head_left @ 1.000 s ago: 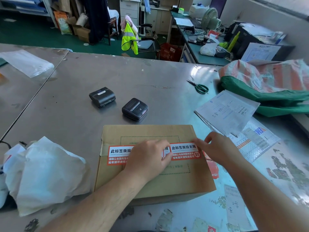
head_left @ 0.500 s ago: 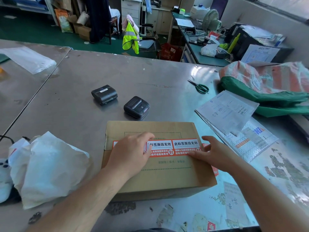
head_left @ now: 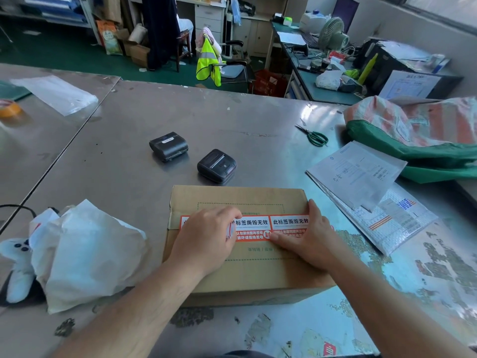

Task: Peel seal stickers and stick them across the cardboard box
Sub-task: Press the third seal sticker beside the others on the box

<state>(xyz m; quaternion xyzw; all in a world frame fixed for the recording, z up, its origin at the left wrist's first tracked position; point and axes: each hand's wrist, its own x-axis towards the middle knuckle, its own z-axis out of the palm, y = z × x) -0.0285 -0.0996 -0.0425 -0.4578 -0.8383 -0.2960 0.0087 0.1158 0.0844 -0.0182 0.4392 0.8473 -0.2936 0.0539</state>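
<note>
Seal sticker [head_left: 255, 228] lies left-to-right across the cardboard box [head_left: 245, 200]; right hand [head_left: 307, 236] presses it flat-fingered, left hand [head_left: 206, 239] curled, its grip unreadable.

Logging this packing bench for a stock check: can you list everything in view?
cardboard box: one, brown, table front centre
seal stickers: two, red-and-white, side by side across the box top
small devices: two, black, beyond the box
scissors: one, green-handled, rear right
paper sheets: several, white, right of the box
striped sack: one, orange-white over green, far right
crumpled bags: heap, white, left of the box
tape roll: one, yellowish, far left
hi-vis vest: one, yellow, chair behind table
table: one, grey steel, beneath the box
left grip: bare hand, fingers curled, on the left sticker
right grip: bare hand, fingers flat, pressing the right sticker
</note>
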